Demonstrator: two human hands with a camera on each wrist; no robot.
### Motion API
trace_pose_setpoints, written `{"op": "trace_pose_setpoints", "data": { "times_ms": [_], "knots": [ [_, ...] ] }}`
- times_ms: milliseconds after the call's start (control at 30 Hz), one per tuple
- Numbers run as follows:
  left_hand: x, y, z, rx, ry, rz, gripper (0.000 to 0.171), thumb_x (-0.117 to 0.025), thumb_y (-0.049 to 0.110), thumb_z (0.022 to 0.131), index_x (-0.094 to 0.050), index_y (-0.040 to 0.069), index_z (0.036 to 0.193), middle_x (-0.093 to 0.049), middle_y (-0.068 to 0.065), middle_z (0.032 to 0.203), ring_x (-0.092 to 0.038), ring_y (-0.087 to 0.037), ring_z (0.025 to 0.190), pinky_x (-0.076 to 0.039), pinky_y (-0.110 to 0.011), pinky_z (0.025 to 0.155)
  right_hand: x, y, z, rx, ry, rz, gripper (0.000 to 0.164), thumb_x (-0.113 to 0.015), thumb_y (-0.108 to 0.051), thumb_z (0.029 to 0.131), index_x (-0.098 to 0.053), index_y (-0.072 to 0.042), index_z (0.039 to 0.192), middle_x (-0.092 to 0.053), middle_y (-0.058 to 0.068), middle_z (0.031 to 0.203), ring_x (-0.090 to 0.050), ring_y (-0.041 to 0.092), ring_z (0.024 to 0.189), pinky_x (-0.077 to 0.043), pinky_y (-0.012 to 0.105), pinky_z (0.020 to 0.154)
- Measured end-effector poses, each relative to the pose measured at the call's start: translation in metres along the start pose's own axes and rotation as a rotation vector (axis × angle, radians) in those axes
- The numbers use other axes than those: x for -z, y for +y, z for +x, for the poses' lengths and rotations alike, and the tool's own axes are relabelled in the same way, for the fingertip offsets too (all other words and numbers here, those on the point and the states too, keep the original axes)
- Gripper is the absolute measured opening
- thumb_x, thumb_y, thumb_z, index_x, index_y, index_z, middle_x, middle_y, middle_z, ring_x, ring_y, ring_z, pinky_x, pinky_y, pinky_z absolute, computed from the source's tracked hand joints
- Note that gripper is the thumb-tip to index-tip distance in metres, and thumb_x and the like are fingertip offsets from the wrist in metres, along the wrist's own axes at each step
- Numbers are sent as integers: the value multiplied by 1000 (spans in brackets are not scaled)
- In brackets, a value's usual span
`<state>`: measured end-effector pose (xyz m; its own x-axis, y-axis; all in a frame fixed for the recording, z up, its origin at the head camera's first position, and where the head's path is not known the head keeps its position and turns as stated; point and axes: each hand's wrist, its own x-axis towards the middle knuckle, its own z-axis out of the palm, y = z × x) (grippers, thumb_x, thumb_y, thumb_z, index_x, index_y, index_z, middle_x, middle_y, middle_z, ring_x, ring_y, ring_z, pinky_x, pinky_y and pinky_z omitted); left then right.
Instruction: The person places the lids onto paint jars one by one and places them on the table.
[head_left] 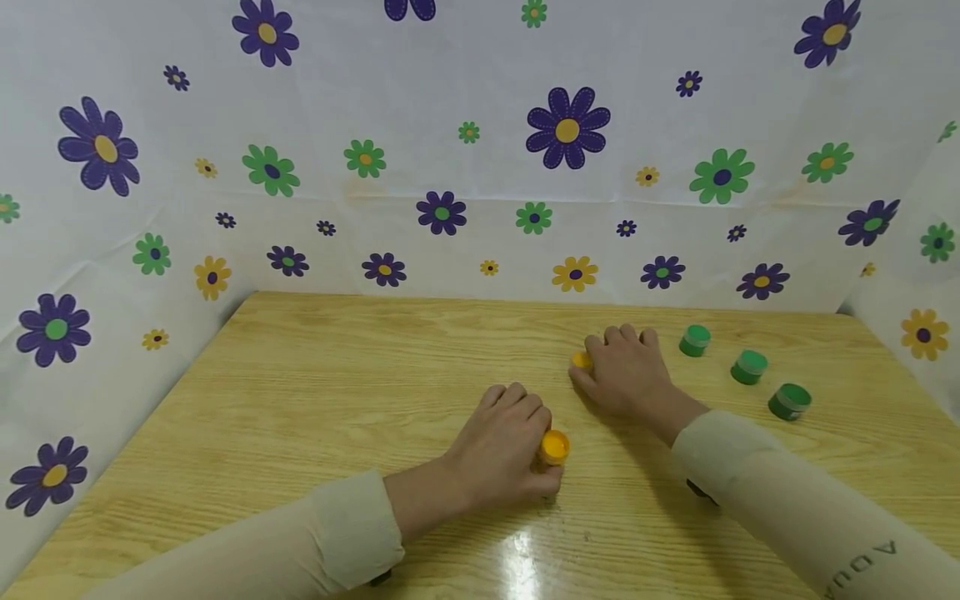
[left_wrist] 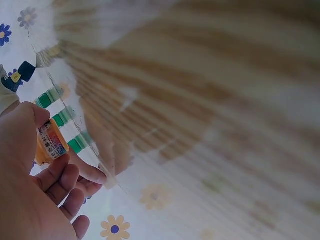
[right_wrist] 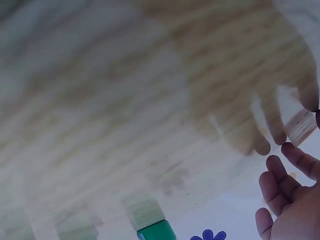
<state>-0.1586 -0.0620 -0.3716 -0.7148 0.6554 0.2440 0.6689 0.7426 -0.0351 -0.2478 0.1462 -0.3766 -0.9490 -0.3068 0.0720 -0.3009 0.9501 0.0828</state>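
My left hand [head_left: 502, 442] pinches a small yellow-orange paint jar [head_left: 555, 447] between thumb and fingers. In the left wrist view, the printed label of this paint jar [left_wrist: 51, 142] faces the camera. Farther back and to the right, my right hand [head_left: 626, 371] grips a second yellow paint jar [head_left: 581, 360], mostly hidden by the fingers. That jar is out of sight in the right wrist view, where only fingers [right_wrist: 275, 192] of the hand show near the tabletop. Whether either jar touches the table is hard to tell.
Three green paint jars, a far one [head_left: 695, 340], a middle one [head_left: 749, 367] and a near one [head_left: 790, 402], stand in a slanting row right of my right hand. The wooden table [head_left: 337, 367] meets a flower-printed cloth [head_left: 480, 100] at the back and sides.
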Motion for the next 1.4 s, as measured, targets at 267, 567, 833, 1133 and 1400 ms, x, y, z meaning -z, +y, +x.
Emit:
{"op": "trace_pose_setpoints", "data": {
  "times_ms": [267,567,833,1133,1400],
  "knots": [
    [-1,0,0,3,3,4,40,-64,55,81,-64,17,94,-61,6,92,-48,-15,90,-40,-34,89,2,-2,-10,7,12,-10,46,-48,-49,98,-60,-5,101,-60,11,95,-53,31,90,-40,49,84],
    [-2,-1,1,10,-14,12,41,-63,56,81,-63,17,94,-60,6,91,-47,-15,89,-40,-35,90,5,-5,-36,2,45,54,42,-52,-51,95,-57,-10,87,-60,9,91,-54,29,88,-43,46,80],
    [-4,-1,0,12,0,7,40,-63,55,81,-63,17,93,-61,6,91,-47,-15,89,-40,-35,89,11,-9,-62,-26,12,177,39,-59,-51,92,-57,-14,79,-58,3,85,-54,25,88,-41,42,76],
    [-5,-2,0,16,-4,-13,37,-63,53,81,-63,17,92,-60,6,90,-47,-15,89,-40,-36,89,19,-24,-90,-25,-22,278,31,-59,-45,93,-59,-15,84,-56,-2,83,-48,20,84,-39,39,75],
    [-3,-3,-1,32,-21,-16,36,-63,52,82,-62,17,93,-59,6,92,-47,-15,91,-39,-37,92,27,-37,-107,-50,28,496,24,-58,-37,94,-61,-13,94,-56,-2,85,-48,16,83,-41,33,73]
  ]
}}
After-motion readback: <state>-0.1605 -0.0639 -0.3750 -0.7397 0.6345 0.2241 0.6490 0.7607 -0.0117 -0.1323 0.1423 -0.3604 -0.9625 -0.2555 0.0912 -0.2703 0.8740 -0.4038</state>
